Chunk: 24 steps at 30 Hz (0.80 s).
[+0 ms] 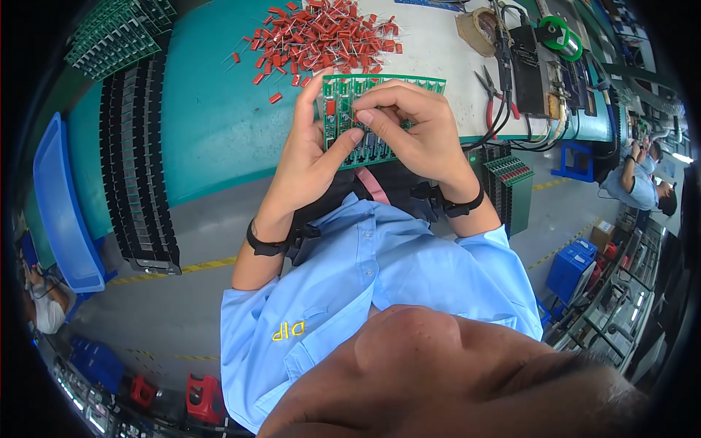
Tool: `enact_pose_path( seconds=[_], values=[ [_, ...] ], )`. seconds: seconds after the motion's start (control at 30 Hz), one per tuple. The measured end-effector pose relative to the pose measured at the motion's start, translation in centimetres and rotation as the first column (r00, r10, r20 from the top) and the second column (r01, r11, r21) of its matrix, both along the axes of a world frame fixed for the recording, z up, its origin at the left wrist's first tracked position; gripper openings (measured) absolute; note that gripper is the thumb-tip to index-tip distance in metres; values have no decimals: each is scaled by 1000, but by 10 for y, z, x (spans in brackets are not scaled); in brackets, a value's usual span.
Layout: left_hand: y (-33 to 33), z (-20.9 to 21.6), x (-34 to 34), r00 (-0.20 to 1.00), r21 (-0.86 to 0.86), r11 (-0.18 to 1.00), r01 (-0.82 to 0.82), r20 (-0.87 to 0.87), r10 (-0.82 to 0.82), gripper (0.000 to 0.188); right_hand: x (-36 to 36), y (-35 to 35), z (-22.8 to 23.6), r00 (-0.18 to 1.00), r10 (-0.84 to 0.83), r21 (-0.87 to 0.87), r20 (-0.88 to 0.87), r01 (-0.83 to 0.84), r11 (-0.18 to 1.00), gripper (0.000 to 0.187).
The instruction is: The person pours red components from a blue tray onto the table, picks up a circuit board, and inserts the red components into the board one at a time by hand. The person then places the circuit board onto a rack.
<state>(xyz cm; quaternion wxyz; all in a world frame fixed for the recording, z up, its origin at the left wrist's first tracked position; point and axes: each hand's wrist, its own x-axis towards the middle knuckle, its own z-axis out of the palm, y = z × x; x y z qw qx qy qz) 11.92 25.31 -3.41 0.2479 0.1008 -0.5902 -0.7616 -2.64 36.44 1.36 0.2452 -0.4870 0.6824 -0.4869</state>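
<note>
The person's left hand (308,142) grips the left side of a green rectangular circuit board (341,89) at the near edge of the teal desk (219,139). The right hand (418,125) bunches its fingertips over the board, near a small red block-shaped component (331,107) (whether that grip closes on anything, one cannot tell). Red wire-legged components (328,40) lie heaped beyond.

We're on an electronics assembly floor: circuit boards (113,45) stacked up at our left, a heap of red components (328,38) across the bench (212,131), wire spool (561,38) and pliers (490,95) right, yellow lines (208,267) below, another blue-shirted worker (629,184) off to the side!
</note>
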Motion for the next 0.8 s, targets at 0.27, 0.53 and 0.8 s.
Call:
enact_pose_path(
  seconds=[0.27,0.53,0.8],
  values=[
    [-4,-2,-3,1000,19,1000,-7,20,7,77,-4,-4,4,1000,-17,2,-22,17,1000,12],
    [-5,-13,2,996,-49,999,-5,88,10,82,15,-19,13,974,-57,-49,-221,48,998,9],
    [-3,-15,8,993,-108,994,-25,112,37,81,8,-22,24,909,-103,-57,-404,87,995,9]
  ],
)
